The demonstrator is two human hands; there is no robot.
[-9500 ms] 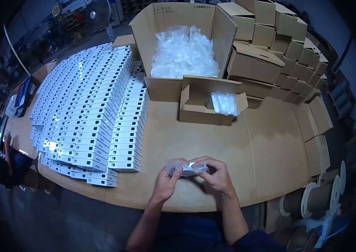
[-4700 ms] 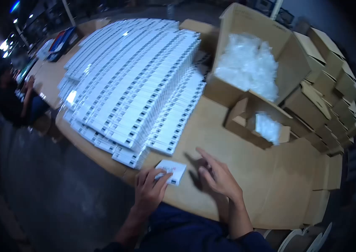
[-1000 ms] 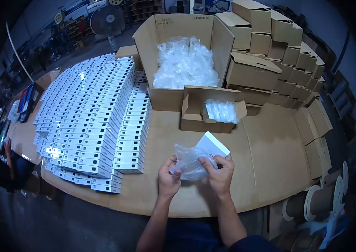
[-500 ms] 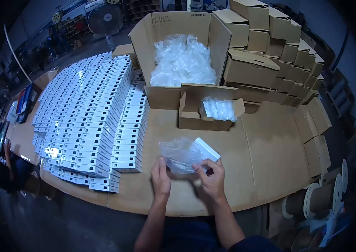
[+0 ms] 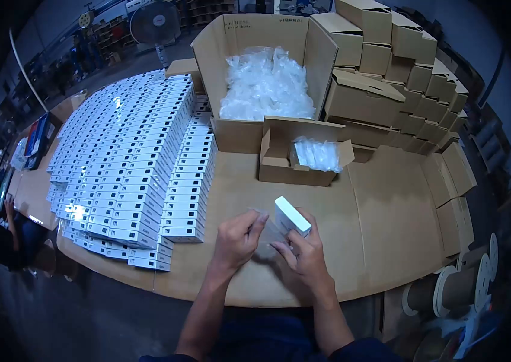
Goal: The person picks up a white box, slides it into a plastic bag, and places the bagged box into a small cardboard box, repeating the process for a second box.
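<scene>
Over the front middle of the table, my right hand (image 5: 306,256) grips a small white box (image 5: 291,215), which stands tilted up from the fingers. Bunched between my hands is a clear plastic bag (image 5: 270,233); part of it is hidden by the fingers. My left hand (image 5: 234,239) is closed, thumb and forefinger pinching the bag's left side. Beyond my hands, a small open carton (image 5: 291,174) holds several clear-wrapped packs (image 5: 317,155). Behind it, a large open cardboard box (image 5: 210,54) contains a heap of clear plastic bags (image 5: 267,87).
Rows of stacked white boxes (image 5: 119,163) fill the table's left side. Brown cartons (image 5: 370,96) are piled at the back right. Open carton flaps (image 5: 454,193) line the right edge, with cable spools (image 5: 463,289) below. Another person (image 5: 8,235) is at far left.
My left hand has turned inward and risen, and the bag, spread out before, is now gathered between my hands. The white box has tipped more upright in my right hand.
</scene>
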